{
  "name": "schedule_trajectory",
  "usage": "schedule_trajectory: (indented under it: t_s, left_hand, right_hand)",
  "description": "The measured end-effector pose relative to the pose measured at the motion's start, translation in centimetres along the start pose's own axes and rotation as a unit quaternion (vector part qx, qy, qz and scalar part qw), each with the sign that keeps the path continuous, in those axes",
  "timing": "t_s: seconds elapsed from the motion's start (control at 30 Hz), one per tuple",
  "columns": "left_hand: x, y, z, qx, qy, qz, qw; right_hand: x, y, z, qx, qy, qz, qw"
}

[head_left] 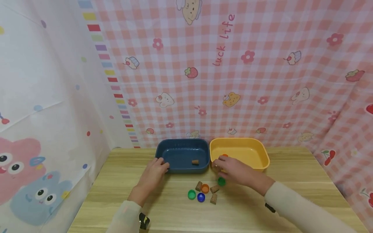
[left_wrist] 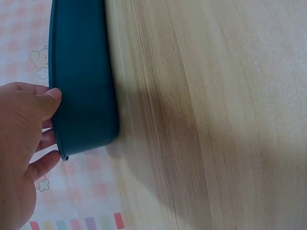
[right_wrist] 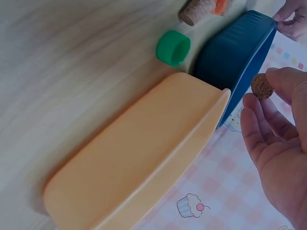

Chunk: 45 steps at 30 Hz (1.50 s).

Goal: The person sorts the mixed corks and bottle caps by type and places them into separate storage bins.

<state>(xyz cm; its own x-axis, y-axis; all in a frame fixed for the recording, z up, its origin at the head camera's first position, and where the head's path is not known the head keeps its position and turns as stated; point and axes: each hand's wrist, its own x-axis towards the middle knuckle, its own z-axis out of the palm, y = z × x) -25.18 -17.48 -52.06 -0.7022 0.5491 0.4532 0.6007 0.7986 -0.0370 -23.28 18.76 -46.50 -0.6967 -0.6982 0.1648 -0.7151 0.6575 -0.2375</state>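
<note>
My left hand (head_left: 154, 173) grips the near left rim of a dark blue plastic basin (head_left: 183, 140), thumb outside and fingers over the edge. One cork (head_left: 195, 162) lies in that basin. A second cork (right_wrist: 262, 86) is pinched between the thumb and fingertips of my right hand (right_wrist: 283, 120), above the rims where the two basins meet. Beside the blue one stands a yellow basin (head_left: 247, 153); an orange-red cap (head_left: 225, 155) shows in it, partly hidden by the hand. Just below this hand a green bottle cap (head_left: 221, 182) lies on the table.
In front of the basins, on the wooden table (head_left: 116, 194), lie a green cap (head_left: 191, 194), a blue cap (head_left: 201, 197), an orange cap (head_left: 205, 188) and three corks (head_left: 214, 198). A checked cloth (head_left: 204, 87) hangs behind the table.
</note>
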Motion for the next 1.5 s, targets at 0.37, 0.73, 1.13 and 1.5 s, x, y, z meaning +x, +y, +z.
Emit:
schedule_trajectory:
  t_s: [0.37, 0.73, 1.13, 1.5]
  left_hand:
    - [0.0, 0.1, -0.1, -0.004, -0.02, -0.012, 0.9997]
    - [-0.1, 0.1, 0.0, 0.006, -0.024, -0.009, 0.9996]
    - [0.0, -0.1, 0.3, 0.004, 0.002, 0.004, 1.0]
    - [0.0, -0.1, 0.3, -0.002, 0.005, 0.006, 1.0]
  right_hand:
    - [2.3, -0.5, -0.8, -0.016, -0.004, -0.017, 0.9997]
    - [4.6, -0.8, -1.0, -0.002, -0.001, -0.04, 0.9992]
    - [7.0, -1.1, -0.9, 0.005, -0.036, -0.016, 0.9992]
    - [8.3, -0.3, 0.0, 0.014, -0.037, 0.017, 0.9991]
